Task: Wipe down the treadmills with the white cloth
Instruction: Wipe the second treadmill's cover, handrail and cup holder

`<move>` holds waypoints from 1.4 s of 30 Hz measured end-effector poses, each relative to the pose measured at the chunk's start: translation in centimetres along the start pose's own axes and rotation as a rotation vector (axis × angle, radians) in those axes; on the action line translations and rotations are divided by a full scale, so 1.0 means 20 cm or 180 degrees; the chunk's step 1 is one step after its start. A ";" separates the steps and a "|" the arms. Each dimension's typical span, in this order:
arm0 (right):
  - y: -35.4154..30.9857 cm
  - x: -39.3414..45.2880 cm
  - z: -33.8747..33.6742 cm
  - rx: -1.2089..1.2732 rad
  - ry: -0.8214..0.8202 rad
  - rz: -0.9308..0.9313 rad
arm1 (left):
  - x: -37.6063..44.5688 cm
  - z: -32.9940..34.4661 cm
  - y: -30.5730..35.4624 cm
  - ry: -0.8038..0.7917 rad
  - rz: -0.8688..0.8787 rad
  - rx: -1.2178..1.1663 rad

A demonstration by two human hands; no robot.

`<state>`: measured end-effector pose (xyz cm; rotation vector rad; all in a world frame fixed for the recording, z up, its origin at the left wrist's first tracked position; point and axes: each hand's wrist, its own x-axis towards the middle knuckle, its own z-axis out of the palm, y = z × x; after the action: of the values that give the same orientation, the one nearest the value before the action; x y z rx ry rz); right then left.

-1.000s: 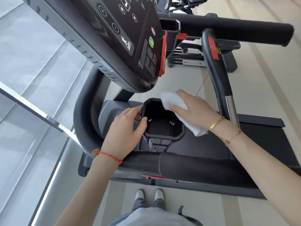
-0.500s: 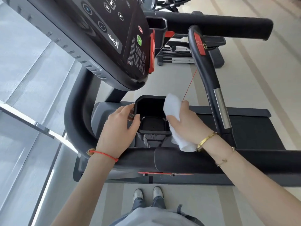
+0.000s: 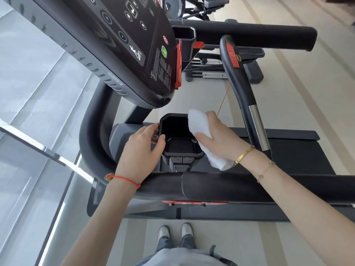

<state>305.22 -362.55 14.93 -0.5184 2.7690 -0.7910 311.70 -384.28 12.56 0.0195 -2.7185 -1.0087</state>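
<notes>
At frame centre, the left hand (image 3: 143, 148) grips the black cup holder's (image 3: 179, 140) left rim while the right hand (image 3: 221, 140) clutches the white cloth (image 3: 199, 127) against its right rim. Pressing hard could unseat the holder, or the cloth's loose tail could snag.

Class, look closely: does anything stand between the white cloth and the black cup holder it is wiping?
Nothing visible does. The white cloth, held by the right hand, lies directly against the cup holder's right rim; the left hand grips the opposite side.
</notes>
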 end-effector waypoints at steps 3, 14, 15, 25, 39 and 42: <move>-0.01 0.11 -0.05 -0.0411 -0.0069 -0.0263 | 0.00 0.00 0.00 -0.0016 -0.0008 0.0012; -0.17 0.39 -0.04 -0.1247 -0.0097 -0.1240 | 0.00 0.00 0.01 0.0095 -0.0020 -0.0045; -0.15 0.36 -0.04 -0.1178 -0.0019 -0.1225 | 0.00 0.00 0.01 0.0105 -0.0015 -0.0057; -0.07 0.31 -0.07 -0.1201 -0.0028 -0.1075 | 0.00 0.00 0.01 0.0139 0.0031 -0.0070; 0.02 0.04 0.05 0.0220 0.0233 -0.0016 | 0.00 -0.01 0.01 0.0069 -0.0027 -0.0105; 0.00 0.14 0.00 0.0193 0.0181 0.0019 | 0.01 0.00 0.01 0.0071 0.0010 -0.0117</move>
<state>302.59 -363.56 14.63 -0.4833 2.7866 -0.8988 311.58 -384.20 12.79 0.0200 -2.6785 -1.0510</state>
